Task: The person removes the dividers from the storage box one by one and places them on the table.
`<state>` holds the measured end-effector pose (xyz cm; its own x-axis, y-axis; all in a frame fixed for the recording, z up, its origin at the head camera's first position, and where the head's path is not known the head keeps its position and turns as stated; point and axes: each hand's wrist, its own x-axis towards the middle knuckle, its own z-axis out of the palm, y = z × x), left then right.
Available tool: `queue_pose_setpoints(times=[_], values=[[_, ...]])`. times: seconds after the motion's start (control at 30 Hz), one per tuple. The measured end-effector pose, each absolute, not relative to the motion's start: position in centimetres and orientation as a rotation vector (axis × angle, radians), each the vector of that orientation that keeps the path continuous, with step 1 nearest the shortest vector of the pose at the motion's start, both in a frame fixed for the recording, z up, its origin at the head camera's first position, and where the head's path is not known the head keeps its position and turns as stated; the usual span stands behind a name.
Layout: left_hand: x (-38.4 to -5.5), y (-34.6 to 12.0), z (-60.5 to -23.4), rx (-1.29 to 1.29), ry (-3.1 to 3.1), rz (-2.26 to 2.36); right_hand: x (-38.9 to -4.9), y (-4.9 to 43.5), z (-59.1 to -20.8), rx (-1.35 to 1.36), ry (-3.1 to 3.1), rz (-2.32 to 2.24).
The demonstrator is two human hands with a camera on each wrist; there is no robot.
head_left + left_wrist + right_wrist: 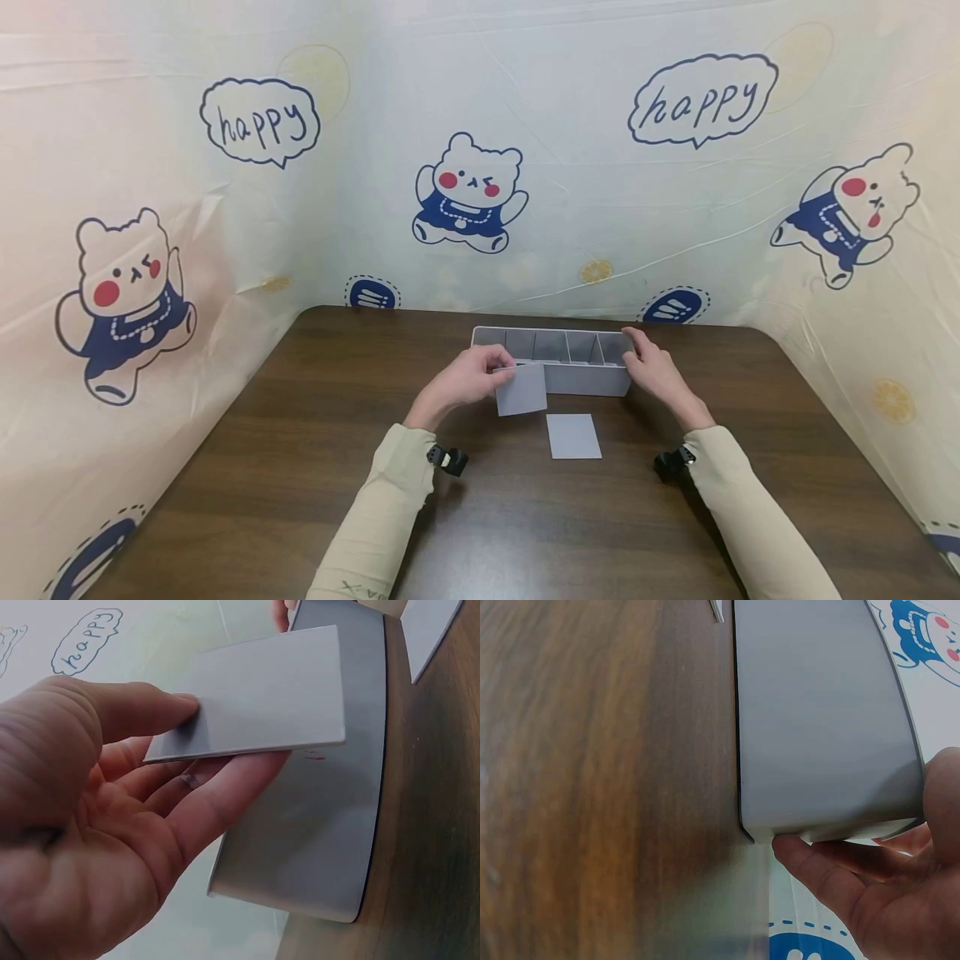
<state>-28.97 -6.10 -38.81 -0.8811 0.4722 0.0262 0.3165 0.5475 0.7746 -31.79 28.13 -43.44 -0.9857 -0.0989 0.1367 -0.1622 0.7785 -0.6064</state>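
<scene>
My left hand (pixel 471 377) pinches a thin light-grey square panel (pixel 522 390) between thumb and fingers. It holds the panel tilted, before the left part of a long grey divided box (pixel 588 381). In the left wrist view the thumb lies on the upper face of the panel (pixel 270 694), with fingers beneath. At the box's right end, my right hand (pixel 660 372) grips the end wall; the right wrist view has its fingers against the end of the box (pixel 825 720), thumb by the rim. A second square panel (pixel 574 437) lies flat on the table in front.
The box stands near the back of a dark wooden table (pixel 247 467), and thin upright walls split it into several compartments. Behind and at both sides hangs a pale printed curtain (pixel 570 183). Black wrist cameras sit on both cuffs.
</scene>
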Motion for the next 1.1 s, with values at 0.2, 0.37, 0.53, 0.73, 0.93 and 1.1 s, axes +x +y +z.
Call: queue_pose_setpoints(times=[0.2,0.37,0.53,0.73,0.93,1.1], values=[[-29.1,-5.8,-39.3,0.677,2.494,1.265,-31.7,28.1,-43.4,0.209,-2.871,0.996],[-29.3,-5.5,-40.0,0.728,2.453,1.241,-31.6,28.1,-43.2,0.210,-2.880,1.016],[-29.3,-5.5,-40.4,0.724,2.448,1.196,-31.5,28.1,-43.1,0.212,-2.885,1.021],[-29.4,-5.7,-40.9,0.678,2.412,1.168,-31.6,28.0,-43.2,0.211,-2.882,1.008],[-29.6,-5.7,-41.4,0.676,2.395,1.147,-31.6,28.0,-43.1,0.206,-2.883,1.021],[-29.7,-5.6,-41.7,0.688,2.424,1.094,-31.6,28.0,-43.1,0.211,-2.879,0.999]])
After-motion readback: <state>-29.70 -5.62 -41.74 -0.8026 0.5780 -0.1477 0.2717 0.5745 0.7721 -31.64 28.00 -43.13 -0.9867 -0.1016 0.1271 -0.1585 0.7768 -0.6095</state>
